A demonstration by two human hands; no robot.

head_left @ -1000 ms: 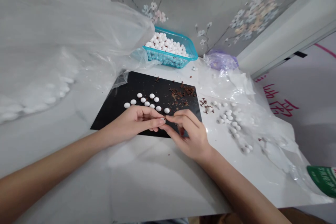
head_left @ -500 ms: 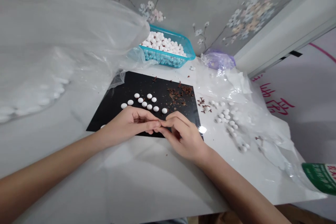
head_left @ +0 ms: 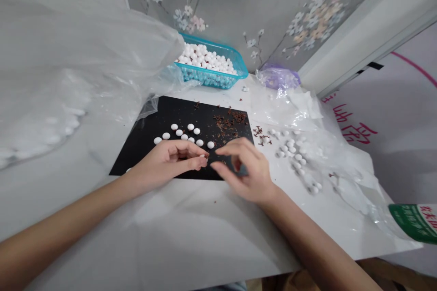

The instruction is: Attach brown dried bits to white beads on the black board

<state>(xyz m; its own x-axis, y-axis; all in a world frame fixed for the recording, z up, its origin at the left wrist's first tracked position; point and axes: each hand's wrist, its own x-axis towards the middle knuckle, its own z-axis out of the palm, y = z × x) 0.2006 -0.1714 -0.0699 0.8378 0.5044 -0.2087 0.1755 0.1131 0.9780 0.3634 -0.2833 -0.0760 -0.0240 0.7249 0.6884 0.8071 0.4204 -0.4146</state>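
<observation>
My left hand (head_left: 172, 158) pinches a small white ball (head_left: 202, 156) between thumb and fingertips, with a speck of reddish brown at it. To its right, my right hand (head_left: 251, 168) is apart from it, thumb and fingers spread with nothing visible between them. Both are over the near edge of a black mat (head_left: 133, 157). Several loose white balls (head_left: 190, 127) lie on the mat just beyond my left hand. Small brown stem-like pieces (head_left: 237, 117) are scattered at the mat's far right.
A blue basket (head_left: 241, 64) full of white balls stands by the wall. A large clear bag (head_left: 85, 45) of white pieces covers the left. On the right are loose white balls (head_left: 290, 149), a clear plastic bag (head_left: 327, 163), a purple package (head_left: 280, 77) and a green-labelled bottle (head_left: 411, 220).
My right hand has drawn away to the right from my left fingertips and its fingers have parted. The white ball now shows in my left hand. The view has shifted slightly.
</observation>
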